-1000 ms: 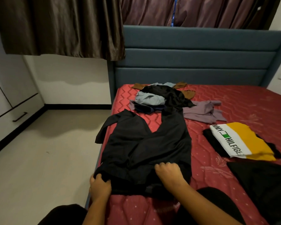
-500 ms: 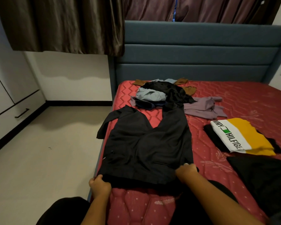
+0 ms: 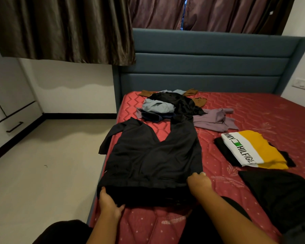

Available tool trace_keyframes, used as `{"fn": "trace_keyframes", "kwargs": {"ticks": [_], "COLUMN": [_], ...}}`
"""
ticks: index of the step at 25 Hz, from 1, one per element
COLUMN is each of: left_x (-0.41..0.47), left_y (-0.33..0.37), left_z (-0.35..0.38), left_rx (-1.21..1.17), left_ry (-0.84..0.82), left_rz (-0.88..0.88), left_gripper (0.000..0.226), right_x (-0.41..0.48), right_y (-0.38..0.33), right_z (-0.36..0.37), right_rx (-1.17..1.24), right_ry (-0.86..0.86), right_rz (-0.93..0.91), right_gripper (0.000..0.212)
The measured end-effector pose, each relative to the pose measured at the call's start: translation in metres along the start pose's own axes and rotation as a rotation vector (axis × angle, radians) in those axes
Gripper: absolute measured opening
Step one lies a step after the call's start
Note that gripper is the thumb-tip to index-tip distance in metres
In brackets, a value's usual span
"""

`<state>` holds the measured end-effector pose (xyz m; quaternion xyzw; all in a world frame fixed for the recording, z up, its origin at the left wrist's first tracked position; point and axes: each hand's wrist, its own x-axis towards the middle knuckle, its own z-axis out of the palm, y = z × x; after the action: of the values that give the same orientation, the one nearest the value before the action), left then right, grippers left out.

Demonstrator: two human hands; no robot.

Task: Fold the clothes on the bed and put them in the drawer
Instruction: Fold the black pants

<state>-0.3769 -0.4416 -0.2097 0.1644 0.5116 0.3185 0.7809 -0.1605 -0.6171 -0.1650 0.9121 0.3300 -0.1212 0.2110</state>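
A pair of dark trousers (image 3: 153, 161) lies spread flat on the red mattress (image 3: 253, 113), waistband toward me, legs pointing at the headboard. My left hand (image 3: 109, 202) grips the left corner of the waistband. My right hand (image 3: 198, 181) pinches the right corner of it. Beyond the trouser legs a heap of unfolded clothes (image 3: 169, 106) in blue, black and brown lies near the headboard, with a mauve garment (image 3: 215, 120) beside it. A folded white and yellow shirt (image 3: 252, 148) rests on folded black cloth to the right. A white drawer (image 3: 14, 125) with a black handle is at the far left.
Another black garment (image 3: 280, 192) lies at the near right of the bed. A blue padded headboard (image 3: 209, 64) stands behind, under dark curtains (image 3: 63, 29). Pale floor (image 3: 42, 173) stretches between the bed's left edge and the white cabinet.
My right hand has slid from the middle of the waistband out to its right corner. The trousers now lie flatter and wider. My left hand stays at the left corner.
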Motion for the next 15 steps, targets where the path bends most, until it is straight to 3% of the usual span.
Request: {"fn": "trace_keyframes", "kwargs": {"ticks": [3,7,11,15], "left_x": [-0.006,-0.011,-0.016,-0.008], "left_y": [-0.008,-0.007,0.003,0.021], "left_z": [0.008,0.007,0.009,0.016], "left_rx": [0.046,-0.024,-0.098,-0.017], "left_ry": [-0.027,-0.019,-0.022,0.161], "left_rz": [0.025,0.0,0.063,0.281], "left_gripper": [0.047,0.053,0.06,0.037], "right_x": [-0.016,-0.029,-0.032,-0.032], "right_y": [0.015,0.023,0.01,-0.009], "right_z": [-0.002,-0.007,-0.023,-0.038], "right_rx": [0.037,0.049,0.024,0.021], "right_ry": [0.054,0.058,-0.169,-0.532], "right_rz": [-0.021,-0.343,-0.291,-0.149], "right_gripper": [0.042,0.05,0.043,0.061]}}
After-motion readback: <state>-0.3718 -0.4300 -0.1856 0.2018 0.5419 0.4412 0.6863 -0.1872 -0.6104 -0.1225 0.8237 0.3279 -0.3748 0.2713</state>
